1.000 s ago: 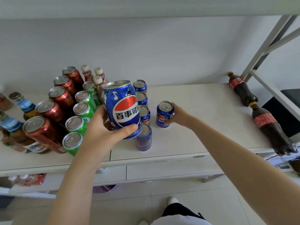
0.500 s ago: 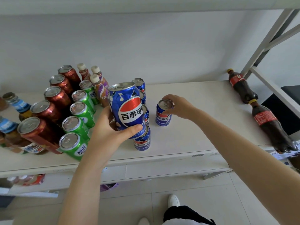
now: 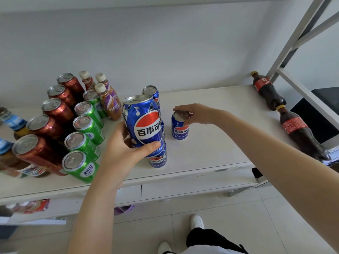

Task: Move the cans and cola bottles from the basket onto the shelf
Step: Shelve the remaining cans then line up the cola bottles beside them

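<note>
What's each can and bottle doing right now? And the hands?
Lifted blue can: held in left hand.
Standing blue can: upright on shelf, right hand grips its top.
Green cans: upright.
Red cans: upright.
Cola bottles: lying on their sides.

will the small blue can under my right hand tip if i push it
Probably slides first: the small blue can stands squat and upright on the smooth shelf. Pushed at the rim, where the right hand grips, it could tip.
</note>
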